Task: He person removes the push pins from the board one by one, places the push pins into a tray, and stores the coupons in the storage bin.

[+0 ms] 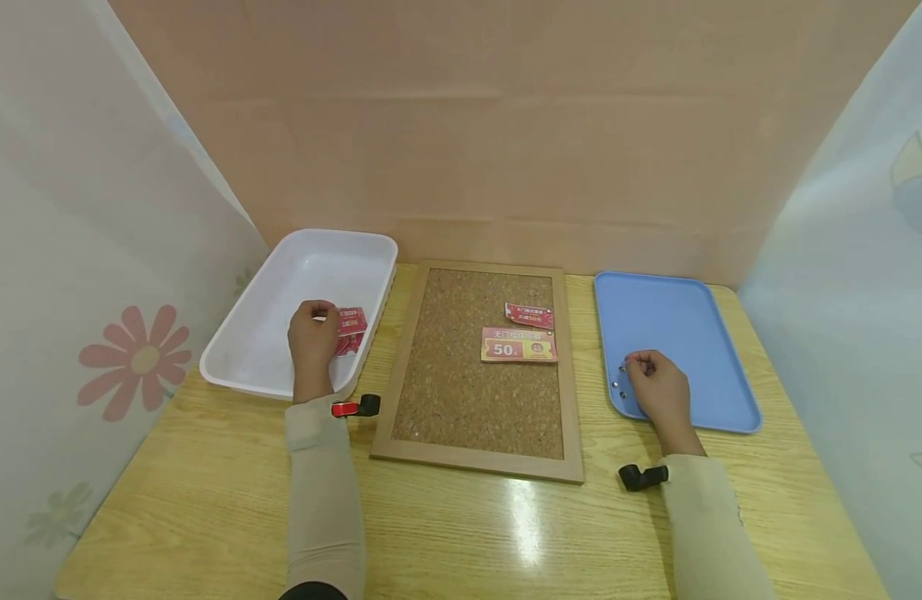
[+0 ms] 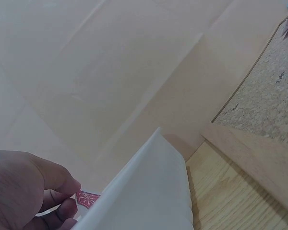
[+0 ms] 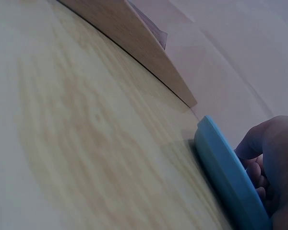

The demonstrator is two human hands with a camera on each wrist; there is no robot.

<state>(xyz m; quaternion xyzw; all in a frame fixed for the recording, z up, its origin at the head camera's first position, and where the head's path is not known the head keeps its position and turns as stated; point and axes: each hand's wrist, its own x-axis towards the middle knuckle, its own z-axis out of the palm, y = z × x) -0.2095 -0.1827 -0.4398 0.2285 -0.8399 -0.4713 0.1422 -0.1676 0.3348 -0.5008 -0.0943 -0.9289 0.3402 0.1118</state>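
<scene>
My left hand point(image 1: 314, 335) is inside the white bin point(image 1: 284, 283). Its thumb and fingertips pinch a red paper coupon point(image 1: 352, 322), whose corner also shows in the left wrist view. Under it in the bin lies more red paper point(image 1: 348, 344). My right hand point(image 1: 662, 392) is low over the near left part of the blue tray point(image 1: 701, 333), fingers curled and thumb close to the index finger. Small silver thumbtacks point(image 1: 614, 384) lie beside its fingertips. Whether the fingers hold a tack is hidden, and the tray rim covers part of them in the right wrist view.
Between bin and tray lies a wood-framed cork board point(image 1: 476, 408). On its right side are a red coupon point(image 1: 528, 315) and, below it, a larger pink and yellow coupon point(image 1: 518, 345), each with a tack at its right end. A wooden table point(image 1: 461, 533) supports everything.
</scene>
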